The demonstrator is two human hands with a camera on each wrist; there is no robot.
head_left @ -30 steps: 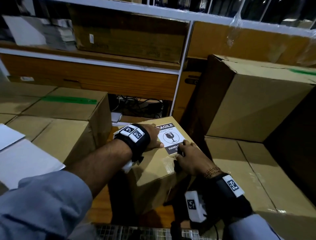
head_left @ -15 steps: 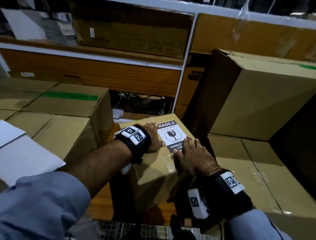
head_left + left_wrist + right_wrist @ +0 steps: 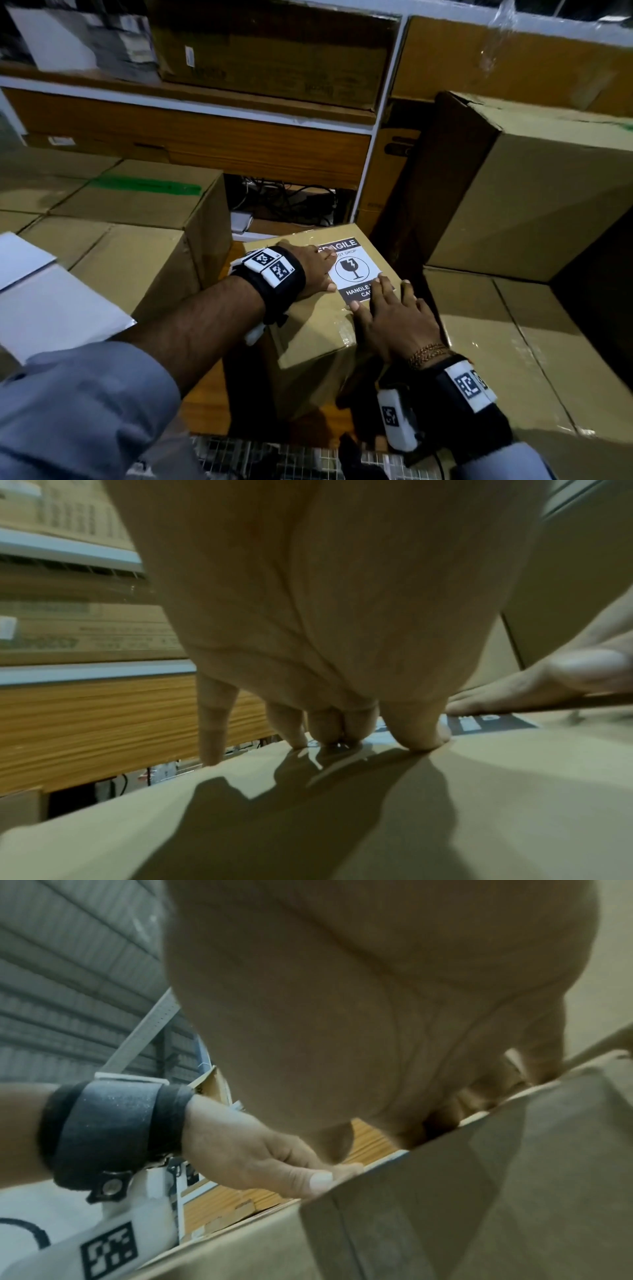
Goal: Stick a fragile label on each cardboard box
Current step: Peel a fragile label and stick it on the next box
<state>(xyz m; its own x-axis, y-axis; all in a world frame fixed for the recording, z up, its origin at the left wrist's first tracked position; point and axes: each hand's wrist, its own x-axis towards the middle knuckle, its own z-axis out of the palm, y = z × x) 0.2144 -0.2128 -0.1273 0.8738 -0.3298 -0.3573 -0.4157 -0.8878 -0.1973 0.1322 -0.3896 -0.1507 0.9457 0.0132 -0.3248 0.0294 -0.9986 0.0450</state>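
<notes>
Blue sleeve cloth filled my nearest view, and beyond it both hands lay flat on the small cardboard box in front of me. My right hand pressed straight fingers on the near edge of the fragile label, grasping nothing. My left hand lay spread on the label's left edge, also holding nothing. The label sat flat on the box top, towards its far right corner. I judged it thin, limp paper that would crease if rubbed carelessly, best smoothed outward from the centre. Stiff and probably light, the box could be taken by its side walls. Farther off stood larger cartons and wooden shelving.
</notes>
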